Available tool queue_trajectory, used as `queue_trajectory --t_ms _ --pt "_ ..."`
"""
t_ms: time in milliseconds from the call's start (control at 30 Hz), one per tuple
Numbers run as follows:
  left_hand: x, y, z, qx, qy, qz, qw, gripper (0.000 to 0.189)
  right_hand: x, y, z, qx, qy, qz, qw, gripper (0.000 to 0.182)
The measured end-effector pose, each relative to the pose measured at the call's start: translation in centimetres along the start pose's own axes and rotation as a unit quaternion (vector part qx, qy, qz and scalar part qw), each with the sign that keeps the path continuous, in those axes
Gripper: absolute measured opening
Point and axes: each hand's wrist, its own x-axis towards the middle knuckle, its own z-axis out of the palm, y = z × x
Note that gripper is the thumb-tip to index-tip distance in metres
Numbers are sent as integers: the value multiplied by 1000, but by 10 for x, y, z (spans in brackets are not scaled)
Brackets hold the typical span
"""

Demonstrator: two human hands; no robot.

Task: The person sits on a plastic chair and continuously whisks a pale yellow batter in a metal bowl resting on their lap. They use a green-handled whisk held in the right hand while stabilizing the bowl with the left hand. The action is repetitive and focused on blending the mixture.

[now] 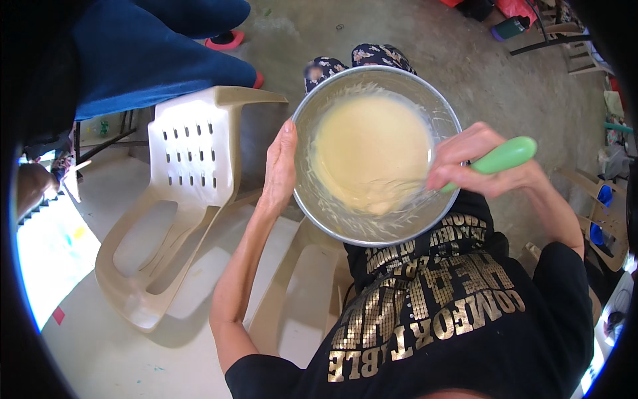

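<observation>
A metal bowl [445,112] of smooth, pale yellow batter [371,144] rests over my lap, above floral-patterned trousers [381,54]. My left hand [281,167] grips the bowl's left side, its thumb up at the rim. In my right hand [471,162] is the green handle [511,153] of what looks like a wire whisk. The whisk's thin wires [416,185] reach into the batter at the right, blurred and partly sunk. Ripples show around them, and streaks of batter cling to the inner wall.
A beige plastic chair [192,149] stands to my left. Beyond it is a person in blue trousers [164,55]. A dark bottle [509,29] lies on the concrete floor [299,30] at the far right, near chair legs [551,44].
</observation>
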Motion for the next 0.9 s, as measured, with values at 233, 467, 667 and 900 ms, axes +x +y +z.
queue_trajectory --t_ms 233,467,667,900 --pt "2 -3 -4 -10 -17 -19 1000 62 4 -18 -31 -126 119 4 985 20" --pt "4 -7 -6 -13 -12 -16 1000 65 15 -6 11 -9 37 -103 994 12" --pt "4 -8 -5 -9 -4 -17 1000 65 47 10 22 -99 70 -190 974 4" --pt "1 -2 -3 -13 -4 -16 1000 64 11 -8 -27 -303 86 -82 946 7"
